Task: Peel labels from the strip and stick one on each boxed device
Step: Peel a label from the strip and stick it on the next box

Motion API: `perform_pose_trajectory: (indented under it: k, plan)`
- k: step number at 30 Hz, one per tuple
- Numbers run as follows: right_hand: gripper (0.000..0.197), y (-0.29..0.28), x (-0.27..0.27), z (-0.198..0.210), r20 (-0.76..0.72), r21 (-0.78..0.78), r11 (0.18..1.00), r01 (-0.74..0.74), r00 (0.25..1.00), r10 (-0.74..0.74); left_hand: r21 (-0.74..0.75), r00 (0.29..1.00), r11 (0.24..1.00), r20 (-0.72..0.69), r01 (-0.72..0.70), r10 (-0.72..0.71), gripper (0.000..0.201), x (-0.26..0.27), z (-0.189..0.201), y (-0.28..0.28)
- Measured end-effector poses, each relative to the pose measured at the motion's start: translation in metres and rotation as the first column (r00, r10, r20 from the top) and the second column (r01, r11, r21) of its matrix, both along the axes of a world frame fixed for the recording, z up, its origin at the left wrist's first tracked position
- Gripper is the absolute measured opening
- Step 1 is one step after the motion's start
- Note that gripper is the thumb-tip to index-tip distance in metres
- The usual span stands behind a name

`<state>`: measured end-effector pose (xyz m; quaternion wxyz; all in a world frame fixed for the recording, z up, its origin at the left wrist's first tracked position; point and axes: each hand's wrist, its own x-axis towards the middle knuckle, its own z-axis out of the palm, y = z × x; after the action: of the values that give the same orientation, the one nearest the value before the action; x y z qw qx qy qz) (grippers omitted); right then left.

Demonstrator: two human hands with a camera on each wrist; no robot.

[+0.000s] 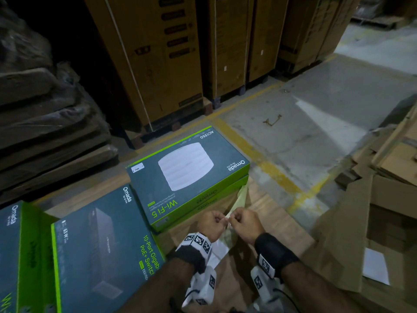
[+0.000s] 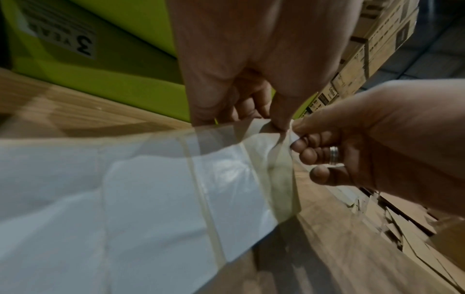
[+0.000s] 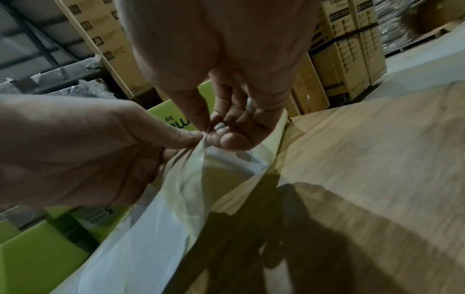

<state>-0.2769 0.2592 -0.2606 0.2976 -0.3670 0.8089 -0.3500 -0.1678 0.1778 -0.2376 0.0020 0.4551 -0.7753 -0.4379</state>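
Note:
My left hand and right hand meet low in the head view, both pinching the top end of the label strip. White labels on yellowish backing hang down between my wrists, and bare backing curls up behind. In the left wrist view my left hand holds the label strip, while the ringed right hand nips a thin white edge. The right wrist view shows the same pinch by my right hand. Ahead lie the Wi-Fi 5 box, bearing a small white label, and the switch box.
Another green boxed device sits at far left, all resting on a brown carton top. Flattened cardboard with a white sheet piles up on the right. Tall cartons and wrapped stacks stand behind. Concrete floor with a yellow line lies beyond.

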Motion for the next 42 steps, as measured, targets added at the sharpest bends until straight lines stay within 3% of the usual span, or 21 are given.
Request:
perform_pose_trajectory:
  k: [4,9,14,19,26,36,42]
  plan:
    - [0.028,0.004,0.000,0.000,0.042,-0.013,0.999,0.041,0.998,-0.040,-0.023,1.000,1.000,0.010,-0.011,0.011,0.014,-0.001,0.005,0.001]
    - [0.027,0.010,0.000,-0.011,0.204,-0.002,0.985,0.170,0.965,-0.166,-0.015,0.998,0.998,0.011,-0.060,0.060,0.015,0.001,0.009,0.007]
    - [0.026,0.012,0.003,-0.014,0.353,-0.032,0.953,0.301,0.895,-0.271,0.011,0.991,0.991,0.012,-0.131,0.131,0.020,0.002,0.010,0.011]
    - [0.030,0.017,-0.001,-0.012,0.500,-0.043,0.903,0.428,0.792,-0.351,0.023,0.967,0.967,0.028,-0.254,0.253,0.012,0.005,0.011,0.008]
    - [0.031,0.031,-0.011,-0.015,0.553,-0.024,0.878,0.479,0.738,-0.387,-0.036,0.965,0.968,0.078,-0.248,0.250,0.022,0.000,0.012,0.006]
    - [0.023,0.043,-0.012,-0.004,0.597,-0.031,0.843,0.537,0.686,-0.415,-0.068,0.979,0.980,0.068,-0.188,0.193,0.023,-0.006,0.006,0.007]
    - [0.030,0.047,-0.011,-0.003,0.590,-0.084,0.824,0.561,0.694,-0.412,-0.059,0.980,0.983,0.086,-0.176,0.181,0.024,-0.009,0.007,0.007]
